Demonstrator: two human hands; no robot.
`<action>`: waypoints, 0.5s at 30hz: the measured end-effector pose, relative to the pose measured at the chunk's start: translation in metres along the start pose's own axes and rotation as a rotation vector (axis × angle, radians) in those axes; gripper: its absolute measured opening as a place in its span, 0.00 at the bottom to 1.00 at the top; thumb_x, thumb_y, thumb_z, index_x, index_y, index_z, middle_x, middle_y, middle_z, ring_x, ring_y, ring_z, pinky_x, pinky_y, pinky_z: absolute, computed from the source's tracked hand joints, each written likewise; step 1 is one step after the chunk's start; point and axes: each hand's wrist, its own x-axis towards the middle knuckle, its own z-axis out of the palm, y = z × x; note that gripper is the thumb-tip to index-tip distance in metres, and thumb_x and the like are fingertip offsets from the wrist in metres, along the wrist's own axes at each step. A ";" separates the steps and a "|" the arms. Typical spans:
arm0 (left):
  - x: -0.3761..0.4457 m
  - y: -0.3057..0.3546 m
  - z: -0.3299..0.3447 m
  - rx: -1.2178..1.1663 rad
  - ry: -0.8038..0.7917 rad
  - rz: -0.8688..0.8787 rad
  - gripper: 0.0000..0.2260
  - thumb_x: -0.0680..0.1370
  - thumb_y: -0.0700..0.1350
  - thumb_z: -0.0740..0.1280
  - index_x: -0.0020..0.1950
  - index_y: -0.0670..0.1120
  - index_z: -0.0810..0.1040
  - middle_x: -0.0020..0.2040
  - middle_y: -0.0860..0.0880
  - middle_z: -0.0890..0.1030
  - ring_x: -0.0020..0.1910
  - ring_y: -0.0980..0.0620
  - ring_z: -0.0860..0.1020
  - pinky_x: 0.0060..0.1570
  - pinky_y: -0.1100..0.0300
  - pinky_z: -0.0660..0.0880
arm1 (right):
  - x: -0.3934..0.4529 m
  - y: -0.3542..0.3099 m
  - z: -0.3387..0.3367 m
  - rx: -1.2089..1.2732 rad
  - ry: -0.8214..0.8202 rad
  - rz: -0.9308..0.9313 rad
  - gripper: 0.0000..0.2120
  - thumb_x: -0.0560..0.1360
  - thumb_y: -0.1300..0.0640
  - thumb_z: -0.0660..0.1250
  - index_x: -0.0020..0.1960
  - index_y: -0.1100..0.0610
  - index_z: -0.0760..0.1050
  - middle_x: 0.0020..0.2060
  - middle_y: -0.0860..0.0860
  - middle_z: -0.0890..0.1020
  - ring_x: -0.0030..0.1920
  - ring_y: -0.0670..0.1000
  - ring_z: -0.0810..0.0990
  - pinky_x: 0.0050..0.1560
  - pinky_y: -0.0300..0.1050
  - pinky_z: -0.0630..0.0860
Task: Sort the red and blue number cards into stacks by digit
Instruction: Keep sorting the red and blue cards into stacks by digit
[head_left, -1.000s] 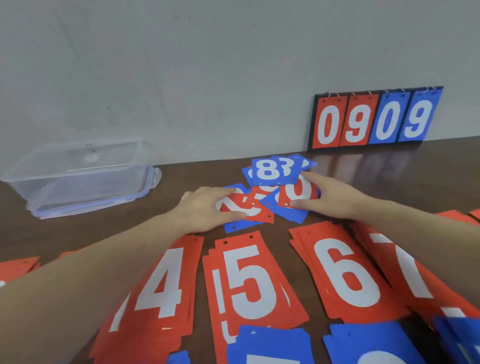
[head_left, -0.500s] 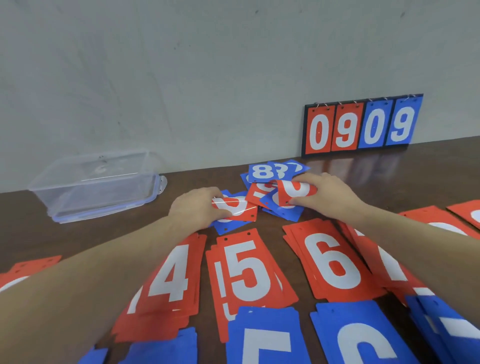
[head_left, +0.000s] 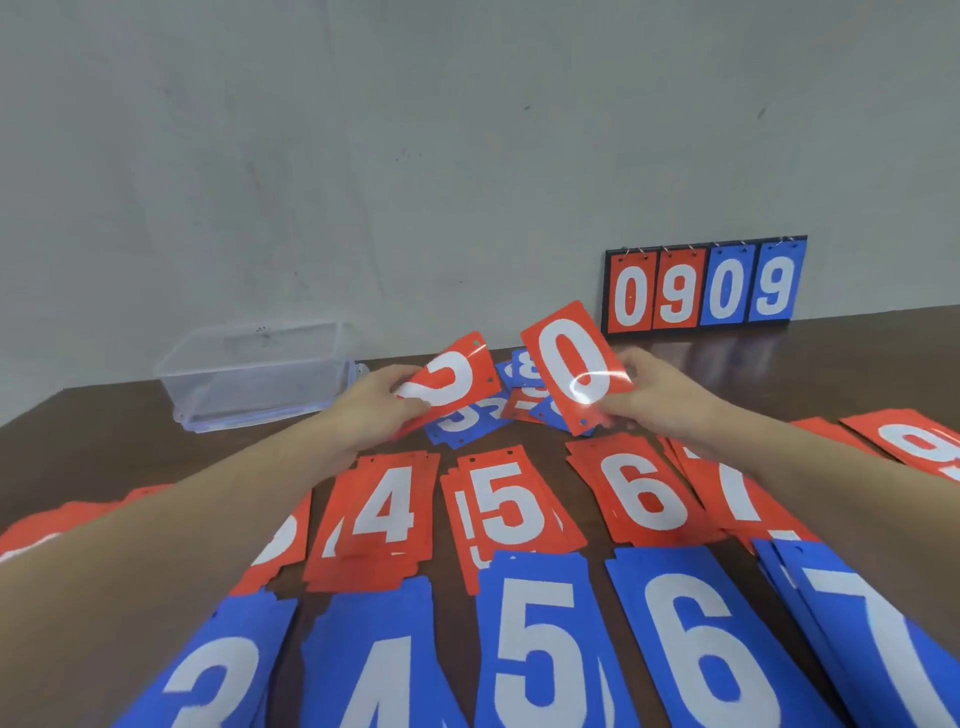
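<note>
My left hand pinches a red card tilted up off the table; its digit looks like a 2 or 3, partly covered by my thumb. My right hand holds a red 0 card raised upright. Behind and below both cards lies a small unsorted pile of red and blue cards. In front are red stacks of 4, 5, 6 and 7. Nearest me are blue stacks of 3, 4, 5, 6 and 7.
A clear plastic box stands at the back left of the brown table. A flip scoreboard reading 0909 leans on the wall at the back right. More red cards lie at the far right and far left.
Both hands have lifted a red card each off the unsorted pile and tilted them up. The camera has tipped down, bringing the blue stacks into view.
</note>
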 end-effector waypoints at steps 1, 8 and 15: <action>-0.007 0.000 -0.003 -0.060 -0.005 -0.012 0.17 0.78 0.43 0.71 0.66 0.52 0.75 0.57 0.50 0.82 0.52 0.50 0.82 0.51 0.55 0.80 | -0.004 -0.002 -0.001 0.020 -0.001 0.005 0.19 0.76 0.56 0.73 0.64 0.53 0.72 0.51 0.49 0.84 0.47 0.49 0.86 0.41 0.40 0.83; -0.055 -0.011 -0.028 -0.302 0.004 -0.064 0.17 0.76 0.38 0.74 0.57 0.52 0.72 0.52 0.43 0.86 0.48 0.39 0.85 0.50 0.42 0.80 | -0.033 -0.020 0.006 0.395 -0.025 0.015 0.10 0.79 0.52 0.70 0.56 0.56 0.81 0.47 0.55 0.87 0.46 0.51 0.84 0.54 0.46 0.81; -0.095 -0.033 -0.066 -0.334 0.046 -0.093 0.16 0.79 0.49 0.71 0.66 0.51 0.72 0.41 0.50 0.86 0.35 0.52 0.81 0.33 0.61 0.72 | -0.053 -0.055 0.033 0.442 -0.081 0.042 0.08 0.83 0.51 0.62 0.60 0.50 0.76 0.49 0.57 0.86 0.34 0.54 0.82 0.40 0.47 0.78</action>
